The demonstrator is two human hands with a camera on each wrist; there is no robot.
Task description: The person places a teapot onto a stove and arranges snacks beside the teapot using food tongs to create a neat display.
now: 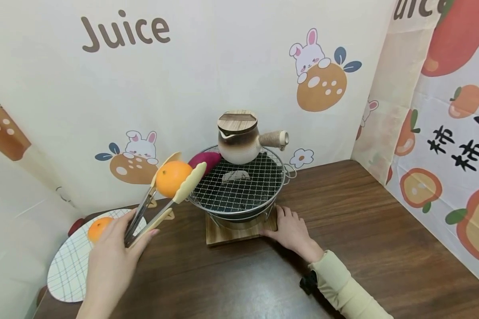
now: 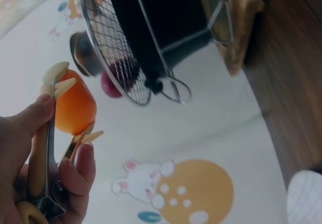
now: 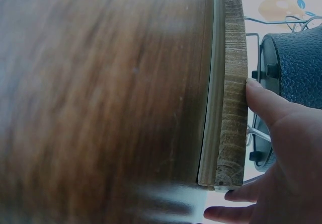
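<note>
My left hand (image 1: 113, 261) holds a pair of tongs (image 1: 189, 182) with cream-coloured tips. Between the tips sits an orange (image 1: 171, 178), raised just left of the round grill (image 1: 251, 190). In the left wrist view the same orange (image 2: 75, 105) is squeezed from both sides, with the thumb and fingers round the tong arms. My right hand (image 1: 293, 232) holds the front right corner of the wooden board (image 1: 235, 237) under the grill. In the right wrist view its thumb lies on top of the board (image 3: 232, 113) and the fingers reach past its end.
On the grill's mesh stand a side-handled teapot (image 1: 239, 148) with a wooden lid and a purple-skinned sweet potato (image 1: 206, 160). A checked oval plate (image 1: 68, 270) at the left carries a second orange (image 1: 98, 228). A printed wall covering (image 1: 231, 66) rises behind the table.
</note>
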